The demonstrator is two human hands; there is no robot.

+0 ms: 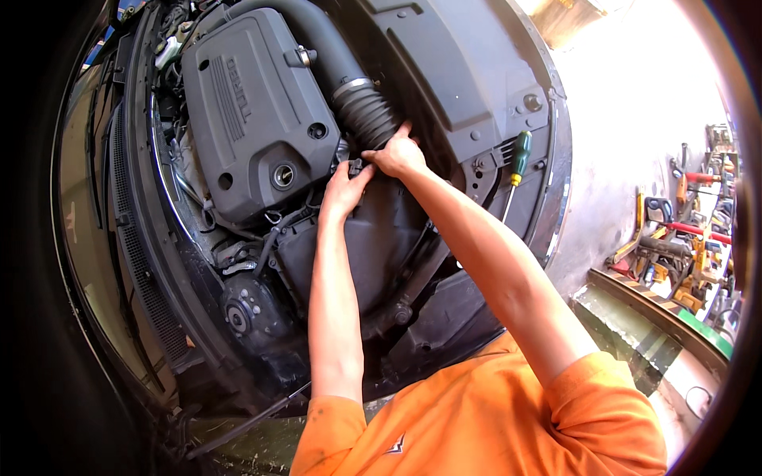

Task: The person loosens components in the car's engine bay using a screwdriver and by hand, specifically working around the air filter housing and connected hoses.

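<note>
Both my hands reach into the open engine bay, at the near end of a black ribbed air intake hose (pixel 363 111). My right hand (pixel 399 153) is wrapped around the hose's lower end, its thumb pointing left. Just below and to the left, my left hand (pixel 343 190) has thumb and fingers closing on a small dark part (pixel 355 167), perhaps a connector; the fingers hide most of it. Beneath my wrists lies the black air filter box (pixel 373 246). A metal clamp (pixel 353 86) rings the hose's far end, where it meets a smooth black pipe (pixel 309 40).
A grey plastic engine cover (pixel 262 111) fills the left of the bay. On the front panel (pixel 444 71) at right rests a green-handled screwdriver (pixel 520 159). Windshield and wipers are far left. Several tools (pixel 683 238) are heaped at the right. A thin rod (pixel 250 420) crosses low left.
</note>
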